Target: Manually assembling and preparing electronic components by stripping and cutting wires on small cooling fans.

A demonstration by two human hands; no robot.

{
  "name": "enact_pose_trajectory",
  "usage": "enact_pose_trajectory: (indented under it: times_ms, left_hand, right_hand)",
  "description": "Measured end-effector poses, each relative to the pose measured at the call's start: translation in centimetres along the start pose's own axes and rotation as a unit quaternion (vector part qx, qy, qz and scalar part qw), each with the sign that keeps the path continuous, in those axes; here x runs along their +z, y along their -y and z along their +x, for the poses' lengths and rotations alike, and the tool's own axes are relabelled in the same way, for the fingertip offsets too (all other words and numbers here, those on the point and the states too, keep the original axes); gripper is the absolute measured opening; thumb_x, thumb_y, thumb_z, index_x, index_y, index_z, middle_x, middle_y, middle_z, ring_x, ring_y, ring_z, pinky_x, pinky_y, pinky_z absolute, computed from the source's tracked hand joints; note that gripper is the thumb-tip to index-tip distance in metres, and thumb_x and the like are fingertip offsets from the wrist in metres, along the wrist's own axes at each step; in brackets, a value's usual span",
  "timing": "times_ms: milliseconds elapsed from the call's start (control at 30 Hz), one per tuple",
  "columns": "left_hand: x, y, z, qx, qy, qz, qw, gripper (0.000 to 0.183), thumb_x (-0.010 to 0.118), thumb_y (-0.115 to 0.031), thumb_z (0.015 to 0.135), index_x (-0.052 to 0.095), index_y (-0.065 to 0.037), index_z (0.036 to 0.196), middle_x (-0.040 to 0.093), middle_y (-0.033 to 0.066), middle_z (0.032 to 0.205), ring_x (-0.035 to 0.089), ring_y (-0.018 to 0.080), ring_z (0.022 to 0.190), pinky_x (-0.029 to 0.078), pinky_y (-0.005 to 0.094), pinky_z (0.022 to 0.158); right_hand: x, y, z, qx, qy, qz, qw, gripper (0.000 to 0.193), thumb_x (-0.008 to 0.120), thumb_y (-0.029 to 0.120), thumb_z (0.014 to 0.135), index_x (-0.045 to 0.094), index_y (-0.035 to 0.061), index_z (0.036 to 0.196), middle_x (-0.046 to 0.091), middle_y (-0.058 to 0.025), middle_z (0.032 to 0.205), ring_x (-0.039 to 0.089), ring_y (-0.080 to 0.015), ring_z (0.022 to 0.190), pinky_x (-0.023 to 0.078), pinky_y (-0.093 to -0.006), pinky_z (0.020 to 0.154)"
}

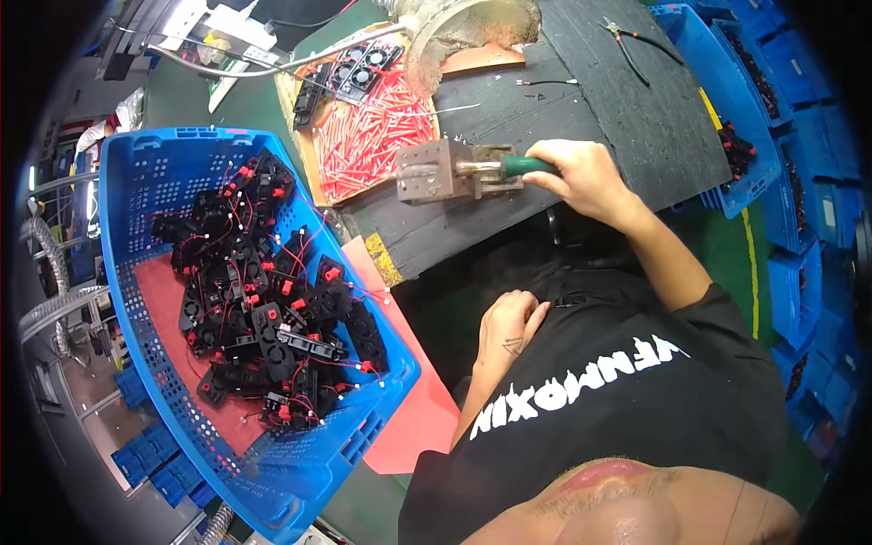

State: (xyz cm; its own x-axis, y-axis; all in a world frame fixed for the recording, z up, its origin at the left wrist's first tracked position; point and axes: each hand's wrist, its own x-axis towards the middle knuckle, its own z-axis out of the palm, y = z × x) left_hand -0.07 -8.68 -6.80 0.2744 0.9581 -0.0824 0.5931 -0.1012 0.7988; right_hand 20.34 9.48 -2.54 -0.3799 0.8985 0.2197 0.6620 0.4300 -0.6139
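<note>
My right hand [581,177] is closed around a green handle [527,166], thumb on the near side. That handle joins a worn steel block fixture [425,173] at the edge of the dark workbench. My left hand [510,327] rests by my lap, apart from the bench, with fingers loosely bent and thumb apart; nothing shows in it. Left of the fixture lies a heap of thin red-and-white pieces [363,141] in a shallow tray [304,150]. Black fan assemblies [368,68] lie at the heap's far end.
A big blue crate [173,400] on the left holds many black fan units [263,318] with red connectors and wires. Pliers [627,54] and a short cable [545,83] lie on the bench [581,109]. Blue bins [763,182] line the right, over a green floor.
</note>
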Motion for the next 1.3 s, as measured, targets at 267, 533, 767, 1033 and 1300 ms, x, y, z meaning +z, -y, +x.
enact_pose_trajectory:
  times_ms: [267,533,767,1033,1300]
  left_hand:
    - [0.0,0.1,-0.1,-0.009,-0.001,0.007,1.0,0.021,0.078,-0.014,0.086,0.061,-0.004,0.077,0.058,0.0103,0.07,0.06,0.0286,0.068,0.049,0.0392,0.063]
    - [-0.2,0.1,0.3,-0.021,0.01,0.018,1.0,0.02,0.077,-0.016,0.086,0.064,-0.004,0.079,0.06,0.01,0.071,0.062,0.0289,0.069,0.05,0.0396,0.064]
    - [-0.3,-0.2,0.7,-0.006,0.012,0.002,1.0,0.023,0.077,-0.017,0.087,0.061,-0.004,0.078,0.06,0.0099,0.073,0.061,0.0289,0.071,0.05,0.0398,0.067]
    - [-0.2,0.4,0.3,-0.008,0.012,-0.005,1.0,0.018,0.077,-0.013,0.086,0.063,-0.004,0.082,0.059,0.0102,0.074,0.06,0.0273,0.071,0.049,0.0384,0.065]
    - [-0.3,0.1,0.1,-0.016,0.004,-0.004,1.0,0.019,0.077,-0.015,0.087,0.062,-0.004,0.081,0.059,0.0095,0.074,0.06,0.0275,0.071,0.05,0.0385,0.066]
  right_hand:
    - [-2.6,-1.5,-0.1,0.013,-0.03,-0.054,0.998,0.029,0.073,0.037,0.09,0.071,0.0109,0.101,0.071,-0.0108,0.088,0.069,-0.0338,0.08,0.053,-0.0423,0.069]
    - [-7.1,-2.0,-2.8,0.113,-0.076,0.0,0.991,0.027,0.073,0.032,0.092,0.072,0.0073,0.103,0.07,-0.0142,0.086,0.068,-0.0327,0.077,0.051,-0.0388,0.068]
    - [-8.2,-3.4,-5.1,0.252,-0.155,0.008,0.955,0.028,0.069,0.029,0.097,0.07,0.0036,0.109,0.069,-0.0153,0.082,0.068,-0.0275,0.076,0.05,-0.0354,0.07]
    - [-7.4,-7.4,-4.0,0.29,-0.225,-0.04,0.929,0.031,0.062,0.024,0.098,0.067,0.0042,0.122,0.073,-0.0197,0.097,0.07,-0.0367,0.092,0.052,-0.0431,0.082]
    - [-5.6,-11.0,-0.1,0.326,-0.203,-0.098,0.918,0.037,0.059,0.022,0.096,0.066,0.0055,0.128,0.072,-0.025,0.113,0.067,-0.0431,0.109,0.052,-0.0496,0.095]
